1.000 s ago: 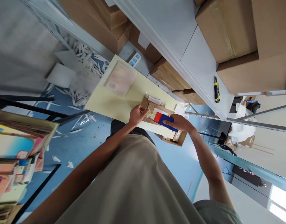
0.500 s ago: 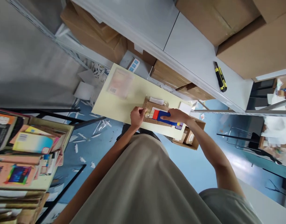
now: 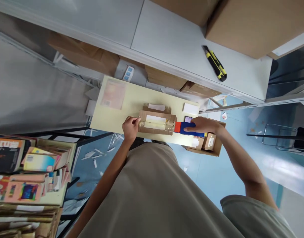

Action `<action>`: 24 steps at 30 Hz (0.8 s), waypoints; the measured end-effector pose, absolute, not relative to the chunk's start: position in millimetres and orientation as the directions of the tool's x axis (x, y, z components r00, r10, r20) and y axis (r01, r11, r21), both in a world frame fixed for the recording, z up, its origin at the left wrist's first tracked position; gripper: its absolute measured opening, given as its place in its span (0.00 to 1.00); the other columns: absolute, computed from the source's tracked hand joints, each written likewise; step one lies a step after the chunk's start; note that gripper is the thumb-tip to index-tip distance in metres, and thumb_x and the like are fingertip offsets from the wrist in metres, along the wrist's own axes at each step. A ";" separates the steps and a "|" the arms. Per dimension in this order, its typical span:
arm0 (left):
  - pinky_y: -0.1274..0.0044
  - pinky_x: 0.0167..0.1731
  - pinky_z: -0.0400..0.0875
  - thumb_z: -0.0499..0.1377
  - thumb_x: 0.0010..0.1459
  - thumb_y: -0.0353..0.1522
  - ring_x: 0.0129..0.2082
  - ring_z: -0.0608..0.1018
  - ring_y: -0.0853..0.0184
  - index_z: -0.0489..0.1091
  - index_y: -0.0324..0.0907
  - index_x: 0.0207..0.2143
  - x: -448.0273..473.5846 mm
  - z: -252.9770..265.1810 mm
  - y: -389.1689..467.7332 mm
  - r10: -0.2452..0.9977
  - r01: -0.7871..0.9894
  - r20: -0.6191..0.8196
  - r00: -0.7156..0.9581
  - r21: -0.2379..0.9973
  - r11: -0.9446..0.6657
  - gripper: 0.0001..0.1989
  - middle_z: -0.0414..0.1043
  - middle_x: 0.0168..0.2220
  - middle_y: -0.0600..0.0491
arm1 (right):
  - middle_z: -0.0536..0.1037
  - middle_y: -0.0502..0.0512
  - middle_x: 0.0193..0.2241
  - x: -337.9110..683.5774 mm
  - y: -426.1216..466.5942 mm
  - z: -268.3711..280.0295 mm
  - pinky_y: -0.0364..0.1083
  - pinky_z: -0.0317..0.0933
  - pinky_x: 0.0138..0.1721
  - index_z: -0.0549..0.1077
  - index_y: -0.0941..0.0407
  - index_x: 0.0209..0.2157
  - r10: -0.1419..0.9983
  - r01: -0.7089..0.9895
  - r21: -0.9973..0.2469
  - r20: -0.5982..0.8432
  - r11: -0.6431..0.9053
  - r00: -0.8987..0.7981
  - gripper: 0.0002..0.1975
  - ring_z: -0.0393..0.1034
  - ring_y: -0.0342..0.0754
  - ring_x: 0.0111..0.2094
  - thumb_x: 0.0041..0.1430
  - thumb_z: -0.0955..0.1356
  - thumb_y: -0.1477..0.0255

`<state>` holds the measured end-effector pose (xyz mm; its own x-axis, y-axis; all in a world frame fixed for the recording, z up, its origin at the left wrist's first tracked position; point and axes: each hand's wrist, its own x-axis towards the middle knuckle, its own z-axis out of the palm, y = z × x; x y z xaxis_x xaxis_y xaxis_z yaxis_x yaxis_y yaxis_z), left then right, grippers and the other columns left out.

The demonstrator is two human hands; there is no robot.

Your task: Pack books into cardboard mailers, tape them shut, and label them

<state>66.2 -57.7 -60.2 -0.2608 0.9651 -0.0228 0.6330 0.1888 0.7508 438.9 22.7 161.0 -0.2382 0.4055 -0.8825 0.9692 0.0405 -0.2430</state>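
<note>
A brown cardboard parcel (image 3: 155, 131) with a white label lies on the pale yellow table (image 3: 137, 92). A clear strip of packing tape (image 3: 154, 123) runs lengthwise over its top. At the parcel's left end, my left hand (image 3: 131, 128) is closed in a pinch on the tape's end. My right hand (image 3: 203, 125) is wrapped round a blue tape dispenser (image 3: 187, 127) with an orange-red front, just past the parcel's right end. Another taped cardboard parcel (image 3: 158, 108) with a white label lies directly behind the first one.
A phone (image 3: 188, 119) and a white card (image 3: 191, 108) lie right of the parcels. An open carton (image 3: 217, 145) with small boxes stands past the right edge. A yellow-black box cutter (image 3: 215, 64) lies on the shelf above. Stacked books and packets (image 3: 40, 158) fill the left.
My right hand has drawn the dispenser rightward along the parcel and past its right end, with tape stretched behind it. My left hand stays at the parcel's left end. The view has shifted.
</note>
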 end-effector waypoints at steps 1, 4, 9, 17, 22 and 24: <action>0.71 0.44 0.74 0.63 0.68 0.37 0.37 0.81 0.60 0.80 0.43 0.34 68.0 -58.7 -57.4 0.966 0.646 -0.027 -0.257 0.738 0.192 0.10 0.80 0.36 0.48 | 0.78 0.57 0.26 442.5 21.9 157.7 0.47 0.55 0.28 0.74 0.54 0.34 0.407 0.968 -0.247 -0.881 0.041 -0.242 0.35 0.70 0.49 0.26 0.62 0.68 0.34; 0.70 0.45 0.74 0.63 0.67 0.37 0.38 0.81 0.59 0.80 0.44 0.33 68.7 -55.9 -56.5 0.963 0.680 -0.047 -0.266 0.698 0.222 0.10 0.80 0.36 0.48 | 0.75 0.55 0.24 454.5 20.1 151.0 0.47 0.55 0.29 0.74 0.54 0.34 0.393 0.962 -0.271 -0.884 0.013 -0.254 0.34 0.69 0.49 0.26 0.61 0.69 0.34; 0.69 0.48 0.75 0.63 0.67 0.38 0.40 0.81 0.59 0.79 0.43 0.34 65.5 -54.2 -55.3 0.960 0.704 -0.062 -0.271 0.668 0.242 0.10 0.81 0.37 0.47 | 0.75 0.55 0.25 483.2 14.4 145.8 0.48 0.56 0.30 0.74 0.55 0.35 0.390 0.953 -0.299 -0.883 -0.038 -0.262 0.34 0.70 0.49 0.28 0.62 0.69 0.34; 0.68 0.48 0.76 0.62 0.66 0.39 0.40 0.81 0.58 0.79 0.44 0.34 63.5 -50.9 -53.5 0.948 0.721 -0.081 -0.307 0.630 0.288 0.11 0.81 0.37 0.47 | 0.83 0.64 0.33 472.0 2.5 108.5 0.49 0.62 0.36 0.77 0.56 0.39 0.457 0.968 -0.250 -0.858 0.025 -0.234 0.34 0.79 0.58 0.37 0.64 0.70 0.36; 0.68 0.48 0.76 0.61 0.66 0.40 0.40 0.81 0.57 0.78 0.44 0.33 62.4 -50.7 -54.4 0.951 0.745 -0.069 -0.300 0.605 0.279 0.12 0.81 0.37 0.46 | 0.84 0.68 0.41 474.6 -0.1 99.9 0.49 0.63 0.39 0.78 0.58 0.44 0.495 0.962 -0.269 -0.830 0.045 -0.255 0.34 0.79 0.62 0.45 0.66 0.70 0.38; 0.68 0.48 0.76 0.61 0.66 0.40 0.40 0.82 0.57 0.77 0.44 0.33 62.4 -51.5 -54.7 0.953 0.751 -0.058 -0.296 0.603 0.270 0.12 0.81 0.37 0.46 | 0.84 0.66 0.41 481.3 -0.4 105.1 0.49 0.63 0.39 0.78 0.57 0.45 0.497 0.957 -0.288 -0.825 0.041 -0.269 0.33 0.80 0.60 0.44 0.66 0.70 0.39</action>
